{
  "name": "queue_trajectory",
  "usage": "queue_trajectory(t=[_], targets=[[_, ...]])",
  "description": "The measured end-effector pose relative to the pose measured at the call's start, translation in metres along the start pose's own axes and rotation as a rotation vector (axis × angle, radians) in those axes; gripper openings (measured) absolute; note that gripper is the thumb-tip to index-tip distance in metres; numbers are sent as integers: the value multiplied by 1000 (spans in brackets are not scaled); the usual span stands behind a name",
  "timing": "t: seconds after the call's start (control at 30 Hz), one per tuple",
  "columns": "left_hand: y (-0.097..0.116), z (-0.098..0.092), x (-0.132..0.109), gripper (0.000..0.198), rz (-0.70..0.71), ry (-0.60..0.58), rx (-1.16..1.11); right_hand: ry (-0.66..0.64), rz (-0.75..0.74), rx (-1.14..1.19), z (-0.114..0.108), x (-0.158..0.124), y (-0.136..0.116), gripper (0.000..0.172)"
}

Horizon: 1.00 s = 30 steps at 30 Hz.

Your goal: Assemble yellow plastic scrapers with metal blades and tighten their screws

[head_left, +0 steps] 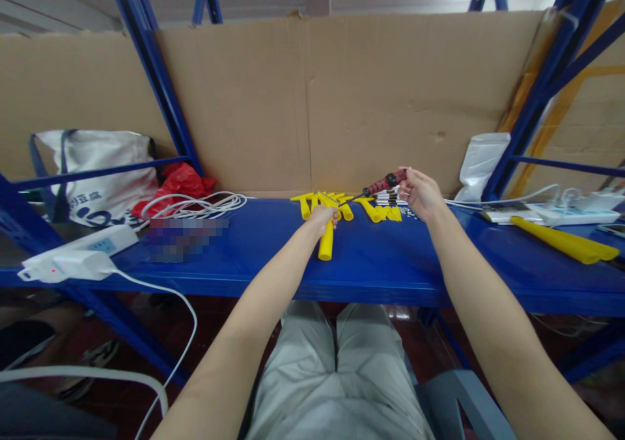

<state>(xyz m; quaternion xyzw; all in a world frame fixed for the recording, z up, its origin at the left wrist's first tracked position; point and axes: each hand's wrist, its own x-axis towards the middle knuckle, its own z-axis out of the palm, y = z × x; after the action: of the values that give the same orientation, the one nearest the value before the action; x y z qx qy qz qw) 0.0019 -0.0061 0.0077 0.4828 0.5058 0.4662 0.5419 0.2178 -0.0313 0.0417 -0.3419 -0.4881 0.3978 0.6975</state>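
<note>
We had L hand (323, 217) curled round 1 yellow tool (325, 245), R hand (420, 192) pinching red/blk screwdriver (382, 184) at handle end, shaft twd L hand. More yellow pcs (372, 211) lay behind.

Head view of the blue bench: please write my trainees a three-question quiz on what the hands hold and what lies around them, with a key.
1. Which tool does the right hand hold?
2. Fill in the colour: the left hand holds a piece with a smooth tubular ____ handle.
3. True or false: the crumpled red plastic bag lies next to the white cloth bag with dark blue straps.

Key:
1. A screwdriver with a red-and-black handle and a thin metal shaft.
2. Yellow.
3. True.
</note>
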Motion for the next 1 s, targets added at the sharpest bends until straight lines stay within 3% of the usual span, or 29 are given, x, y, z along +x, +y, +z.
queue_trajectory(t=[0.13,0.4,0.6,0.9,1.0], targets=[[0,0,1,17,-6,10,5,-24,-5,-10,2,-1,-1,29],[-1,1,2,21,-3,-2,-14,92,-45,-18,-1,4,6,44],[-1,1,1,16,1,-21,-11,97,-73,-45,-2,5,8,36],[-1,1,1,15,9,-17,24,3,-69,-7,3,2,2,32],[-1,1,2,16,8,-5,26,37,-109,-26,2,3,4,34]])
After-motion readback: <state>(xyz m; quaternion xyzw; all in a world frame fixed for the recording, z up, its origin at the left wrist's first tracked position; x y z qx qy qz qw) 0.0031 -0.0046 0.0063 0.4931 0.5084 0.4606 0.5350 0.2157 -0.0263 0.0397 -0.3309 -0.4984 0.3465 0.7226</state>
